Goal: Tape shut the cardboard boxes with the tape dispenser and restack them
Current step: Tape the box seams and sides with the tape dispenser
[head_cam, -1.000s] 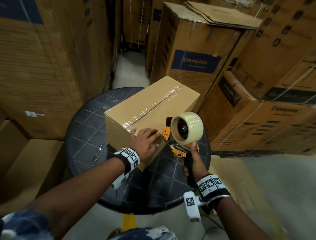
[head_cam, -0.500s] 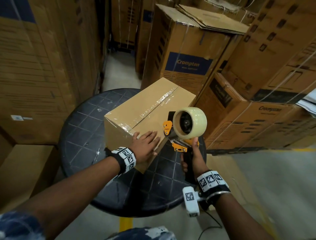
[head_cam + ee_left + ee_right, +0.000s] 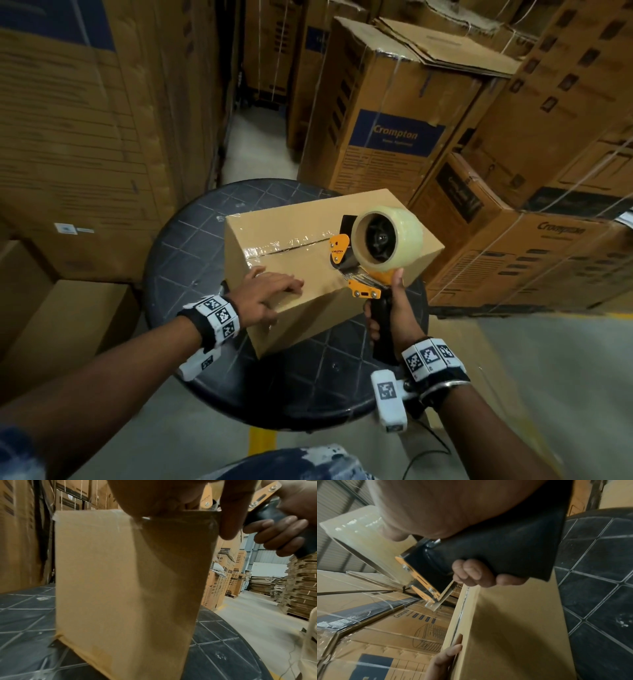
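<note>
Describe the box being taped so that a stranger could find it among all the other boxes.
Find the round black table in the aisle between the tall stacks. The box is the only one on it, under the left hand. It is plain, unprinted, with clear tape along its top seam; the cartons around it are bigger and printed.

A warehouse: tall stacked printed cartons (image 3: 383, 113), flattened cardboard piles (image 3: 302, 588), concrete floor (image 3: 548, 377).

Cardboard box (image 3: 301, 219) on round black table (image 3: 191, 260).
</note>
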Action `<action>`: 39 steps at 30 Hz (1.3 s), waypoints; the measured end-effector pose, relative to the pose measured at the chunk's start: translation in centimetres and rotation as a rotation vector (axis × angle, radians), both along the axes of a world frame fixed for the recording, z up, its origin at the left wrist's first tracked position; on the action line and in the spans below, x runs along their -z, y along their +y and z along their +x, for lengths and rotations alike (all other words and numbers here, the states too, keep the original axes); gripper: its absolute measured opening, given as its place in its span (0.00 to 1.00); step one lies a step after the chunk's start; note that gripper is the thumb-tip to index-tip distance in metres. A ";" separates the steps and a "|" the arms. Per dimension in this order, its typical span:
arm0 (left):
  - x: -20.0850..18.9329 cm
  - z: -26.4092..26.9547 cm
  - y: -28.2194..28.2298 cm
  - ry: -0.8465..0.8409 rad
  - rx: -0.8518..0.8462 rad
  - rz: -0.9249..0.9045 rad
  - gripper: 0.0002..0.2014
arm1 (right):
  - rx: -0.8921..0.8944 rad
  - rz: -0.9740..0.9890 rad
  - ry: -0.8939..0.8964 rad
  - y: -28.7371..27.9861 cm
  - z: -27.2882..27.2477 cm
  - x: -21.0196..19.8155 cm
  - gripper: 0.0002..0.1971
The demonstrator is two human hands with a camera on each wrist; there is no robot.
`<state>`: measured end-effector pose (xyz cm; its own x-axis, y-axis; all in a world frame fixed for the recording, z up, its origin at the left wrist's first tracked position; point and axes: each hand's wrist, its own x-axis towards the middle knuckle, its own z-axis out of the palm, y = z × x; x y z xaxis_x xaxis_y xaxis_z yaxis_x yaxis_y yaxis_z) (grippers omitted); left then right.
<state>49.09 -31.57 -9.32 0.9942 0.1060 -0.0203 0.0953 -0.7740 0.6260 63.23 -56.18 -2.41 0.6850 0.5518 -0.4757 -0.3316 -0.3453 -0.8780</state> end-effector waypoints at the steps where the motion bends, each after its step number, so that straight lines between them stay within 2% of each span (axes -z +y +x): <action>1: -0.2 -0.5 0.5 0.028 0.037 -0.015 0.33 | -0.010 -0.007 0.003 0.2 -0.2 -0.1 0.48; 4: -0.4 -1.5 1.8 0.078 0.076 -0.037 0.35 | -0.048 -0.013 0.014 0.9 -0.8 -0.2 0.48; 9: -0.5 -3.5 4.0 0.050 0.042 -0.046 0.32 | -0.077 0.039 0.037 1.9 -1.5 -0.5 0.45; 16: -0.7 -5.6 5.9 0.068 0.094 0.124 0.41 | -0.115 0.037 0.061 2.8 -2.1 -0.1 0.44; 21: -0.6 -5.8 6.0 0.045 0.088 0.280 0.38 | -0.143 0.057 0.071 3.7 -2.0 -0.1 0.44; 24: -0.6 -5.7 5.9 0.007 0.060 0.327 0.39 | -0.167 0.052 0.065 4.1 -2.0 -0.4 0.44; 28: -0.5 -6.1 6.0 -0.005 0.109 0.390 0.44 | -0.186 0.040 0.070 4.3 -1.8 -0.1 0.45; 35: -0.4 -5.9 5.8 -0.031 0.039 0.317 0.54 | -0.208 0.019 0.081 4.3 -1.4 0.5 0.46; 39: -0.6 -5.8 6.3 0.067 0.116 0.242 0.50 | -0.202 0.016 0.078 4.5 -1.2 0.6 0.47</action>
<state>43.24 -25.24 -8.68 0.9972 0.0009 -0.0747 0.0321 -0.9084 0.4168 61.98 -51.68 -3.02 0.5213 0.6819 -0.5131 -0.3238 -0.3982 -0.8583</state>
